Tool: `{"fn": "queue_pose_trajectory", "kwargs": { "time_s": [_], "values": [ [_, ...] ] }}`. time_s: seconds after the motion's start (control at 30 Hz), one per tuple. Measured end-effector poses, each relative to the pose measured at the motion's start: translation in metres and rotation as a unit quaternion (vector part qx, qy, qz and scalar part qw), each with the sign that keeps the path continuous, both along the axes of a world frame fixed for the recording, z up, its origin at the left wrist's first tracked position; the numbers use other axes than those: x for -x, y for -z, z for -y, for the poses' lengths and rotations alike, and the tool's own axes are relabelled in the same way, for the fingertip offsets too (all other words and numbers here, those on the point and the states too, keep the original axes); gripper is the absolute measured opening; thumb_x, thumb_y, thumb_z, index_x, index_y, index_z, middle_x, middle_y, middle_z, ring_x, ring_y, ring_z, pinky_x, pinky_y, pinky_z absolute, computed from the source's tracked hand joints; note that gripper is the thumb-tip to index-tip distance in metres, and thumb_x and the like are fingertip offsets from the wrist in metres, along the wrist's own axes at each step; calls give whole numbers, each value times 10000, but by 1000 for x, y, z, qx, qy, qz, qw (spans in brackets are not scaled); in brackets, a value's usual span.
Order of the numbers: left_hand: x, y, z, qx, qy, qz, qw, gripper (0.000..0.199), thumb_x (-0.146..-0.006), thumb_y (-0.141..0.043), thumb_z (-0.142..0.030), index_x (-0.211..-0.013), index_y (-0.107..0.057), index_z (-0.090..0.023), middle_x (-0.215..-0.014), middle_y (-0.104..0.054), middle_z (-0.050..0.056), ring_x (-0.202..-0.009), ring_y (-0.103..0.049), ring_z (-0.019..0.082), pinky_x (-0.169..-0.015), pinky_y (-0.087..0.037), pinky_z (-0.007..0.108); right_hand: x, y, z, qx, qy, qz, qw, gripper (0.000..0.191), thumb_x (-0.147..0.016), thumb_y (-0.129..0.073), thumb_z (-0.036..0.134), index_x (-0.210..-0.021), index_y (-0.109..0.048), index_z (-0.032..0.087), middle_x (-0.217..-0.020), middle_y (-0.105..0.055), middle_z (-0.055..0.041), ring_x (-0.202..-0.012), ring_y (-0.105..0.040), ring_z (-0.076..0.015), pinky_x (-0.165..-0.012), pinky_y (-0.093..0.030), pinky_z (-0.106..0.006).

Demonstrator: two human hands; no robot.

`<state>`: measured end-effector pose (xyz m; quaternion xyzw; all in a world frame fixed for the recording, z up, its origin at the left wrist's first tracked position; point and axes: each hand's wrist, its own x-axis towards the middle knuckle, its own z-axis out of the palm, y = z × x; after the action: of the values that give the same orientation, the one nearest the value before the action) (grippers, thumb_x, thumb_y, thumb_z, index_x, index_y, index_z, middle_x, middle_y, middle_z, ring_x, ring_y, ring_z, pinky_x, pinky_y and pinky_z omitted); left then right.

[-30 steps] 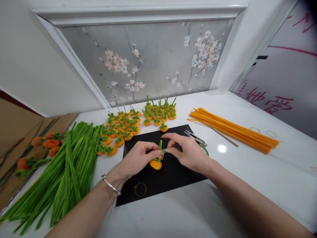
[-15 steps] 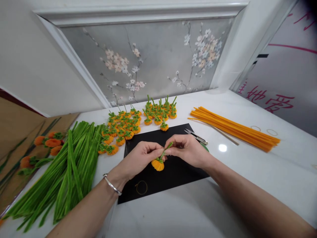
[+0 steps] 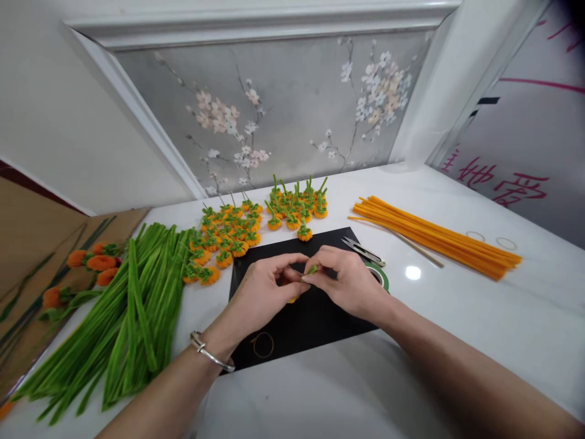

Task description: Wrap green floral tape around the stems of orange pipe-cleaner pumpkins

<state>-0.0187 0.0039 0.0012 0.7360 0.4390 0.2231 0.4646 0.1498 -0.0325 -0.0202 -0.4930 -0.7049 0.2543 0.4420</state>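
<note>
Over the black mat (image 3: 315, 323), my left hand (image 3: 269, 283) is closed around an orange pipe-cleaner flower (image 3: 292, 299), and its fingers cover most of the bloom. My right hand (image 3: 345, 277) pinches the flower's short green stem (image 3: 312, 269) between thumb and forefinger. The fingertips of both hands meet at the stem. Just beyond my right hand lie small thread snips (image 3: 363, 250), and a roll of green tape (image 3: 380, 277) sits partly hidden behind that hand.
Finished orange flowers (image 3: 228, 228) with green bases stand at the back, some with upright stems (image 3: 299, 201). Green pipe cleaners (image 3: 137, 311) lie at left beside orange flowers on brown paper (image 3: 100, 263). Orange pipe cleaners (image 3: 434, 238) and a thin stick (image 3: 418, 249) lie at right.
My left hand has turned and closed over the bloom, which is now mostly hidden. The stem has tipped toward my right fingers, and more of the tape roll shows.
</note>
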Motion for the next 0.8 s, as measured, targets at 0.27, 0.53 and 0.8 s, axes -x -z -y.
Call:
{"fn": "queue_pose_trajectory", "kwargs": {
  "time_s": [0.27, 0.53, 0.8],
  "values": [
    [3, -10, -2, 118, 8, 57, 991, 608, -680, -720, -159, -1253, -516, -158, -690, -630, -40, -646, -573, 102, -680, -466, 240, -2, -2, 0, 19, -31, -45, 998, 136, -782, -643, 85, -687, -611, 176, -738, -584, 20, -670, -546, -98, -631, -419, -212],
    [10, -8, -5, 208, 104, 138, 963, 633, -719, -686, -97, -1299, -445, -184, -725, -640, -24, -656, -589, 103, -663, -454, 230, -11, -8, 0, 51, -145, -131, 979, 52, -791, -669, 149, -748, -685, 175, -781, -652, 7, -728, -598, -107, -694, -462, -218],
    [14, -16, -6, 192, 136, 106, 966, 493, -798, -641, -187, -1258, -464, -204, -995, -672, 70, -887, -621, 151, -765, -471, 258, -11, -6, 0, 34, -119, -119, 985, 117, -814, -635, 160, -699, -659, 168, -734, -611, 5, -675, -560, -102, -647, -440, -222]
  ]
}}
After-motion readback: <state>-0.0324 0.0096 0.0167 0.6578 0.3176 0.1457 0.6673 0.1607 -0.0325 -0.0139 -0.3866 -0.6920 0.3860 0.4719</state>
